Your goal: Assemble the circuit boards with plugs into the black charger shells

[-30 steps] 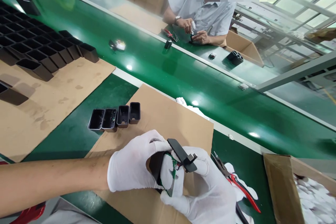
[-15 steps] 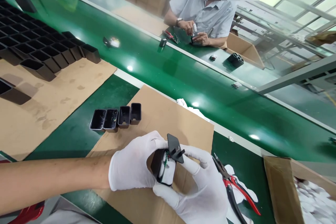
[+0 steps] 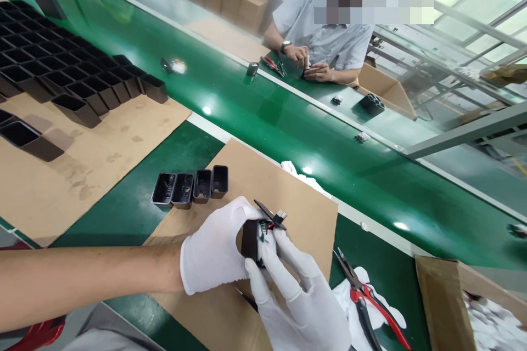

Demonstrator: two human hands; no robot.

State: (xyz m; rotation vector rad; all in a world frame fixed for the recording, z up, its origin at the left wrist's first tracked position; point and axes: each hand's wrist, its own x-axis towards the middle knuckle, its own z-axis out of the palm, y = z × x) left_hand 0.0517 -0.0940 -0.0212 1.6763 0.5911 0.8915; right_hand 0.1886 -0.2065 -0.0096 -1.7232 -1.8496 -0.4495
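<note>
White gloves cover both of my hands. My left hand [image 3: 218,247] is wrapped round a black plastic case [image 3: 250,238] from the left, above a sheet of cardboard. Inside the case's open end a white block [image 3: 268,241] shows, with green and red wires beside it. A thin black lid [image 3: 267,213] with a small metal-tipped connector stands tilted at that opening. My right hand [image 3: 300,285] presses its fingers on the white block and the case's near edge. Several empty black cases [image 3: 183,191] stand in a row beyond my left hand.
Red-and-black pliers [image 3: 362,288] lie on white cloth to the right, beside a cardboard box [image 3: 442,301] of white pieces. Many black cases [image 3: 74,74] stand on cardboard [image 3: 135,137] at left. Across the green bench [image 3: 255,104] a co-worker [image 3: 321,44] handles a small part.
The lid has tipped from facing me to nearly edge-on, showing its connector. My right fingers have shifted from beside the lid onto the white block. The view has moved slightly.
</note>
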